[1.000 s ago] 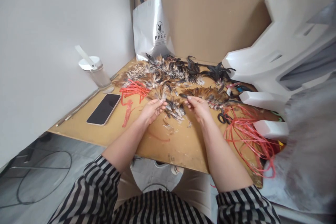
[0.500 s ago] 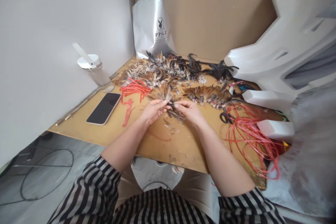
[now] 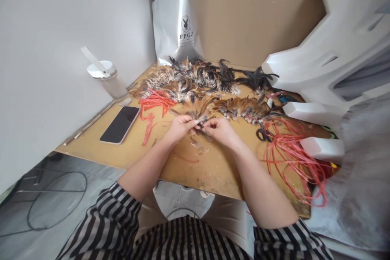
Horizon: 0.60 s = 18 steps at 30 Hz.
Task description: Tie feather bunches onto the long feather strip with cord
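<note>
Both hands meet over the middle of the table. My left hand (image 3: 180, 128) is closed, thumb and fingers pinching the base of a fanned bunch of brown feathers (image 3: 196, 107). Against it, my right hand (image 3: 222, 132) pinches at the same base, fingertips almost touching the left ones. Some dark feather ends stick out below the fingers. Loose feather scraps (image 3: 199, 146) lie just under the hands. Behind them stretches a pile of brown, black and white feather bundles (image 3: 195, 75), and a row of brown bundles (image 3: 246, 109) lies to the right.
Red plastic strips (image 3: 158, 101) and a phone (image 3: 120, 124) lie left, near a lidded cup (image 3: 108, 81). Black-handled scissors (image 3: 263, 133) and tangled red strips (image 3: 292, 158) are at right, beside a white plastic chair (image 3: 307, 57). A silver bag (image 3: 173, 28) stands at the back.
The fingers have shifted slightly around the feather bunch's base, and fewer dark ends show below them. The bunch stays between both hands. The whole view has moved a little.
</note>
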{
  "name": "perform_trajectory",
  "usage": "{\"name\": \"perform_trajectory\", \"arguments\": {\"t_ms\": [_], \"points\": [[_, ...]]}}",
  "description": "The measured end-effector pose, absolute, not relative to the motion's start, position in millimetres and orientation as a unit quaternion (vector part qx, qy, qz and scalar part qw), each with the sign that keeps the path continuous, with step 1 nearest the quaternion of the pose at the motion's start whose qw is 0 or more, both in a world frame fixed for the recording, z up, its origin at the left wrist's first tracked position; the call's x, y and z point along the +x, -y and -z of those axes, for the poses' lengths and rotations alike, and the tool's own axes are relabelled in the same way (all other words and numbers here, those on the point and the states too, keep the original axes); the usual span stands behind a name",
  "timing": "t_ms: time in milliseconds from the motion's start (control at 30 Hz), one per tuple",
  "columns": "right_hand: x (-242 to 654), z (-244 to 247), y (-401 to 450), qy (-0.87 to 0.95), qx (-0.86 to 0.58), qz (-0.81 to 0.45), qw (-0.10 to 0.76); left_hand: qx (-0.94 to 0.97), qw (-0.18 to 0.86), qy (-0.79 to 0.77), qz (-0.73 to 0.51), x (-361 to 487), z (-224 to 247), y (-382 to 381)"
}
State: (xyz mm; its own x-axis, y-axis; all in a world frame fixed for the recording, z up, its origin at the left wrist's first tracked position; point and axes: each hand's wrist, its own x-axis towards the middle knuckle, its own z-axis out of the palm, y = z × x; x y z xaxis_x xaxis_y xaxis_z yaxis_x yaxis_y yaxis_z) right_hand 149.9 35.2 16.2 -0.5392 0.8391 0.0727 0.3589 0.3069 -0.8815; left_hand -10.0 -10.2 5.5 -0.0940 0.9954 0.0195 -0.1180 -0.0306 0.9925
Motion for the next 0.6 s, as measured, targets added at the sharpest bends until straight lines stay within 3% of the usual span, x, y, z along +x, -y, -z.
{"name": "perform_trajectory", "arguments": {"t_ms": [167,333,600], "points": [[150,-20,-35,0.696,-0.390,-0.537,0.276,0.390,0.558,-0.445,-0.581,-11,-3,9],[144,-22,-35,0.562,-0.373,-0.645,0.359,0.291,0.628,-0.400,-0.601,-15,1,6],[127,-13,-30,0.516,-0.377,-0.630,0.441,0.275,0.688,-0.369,-0.561,-13,4,7]]}}
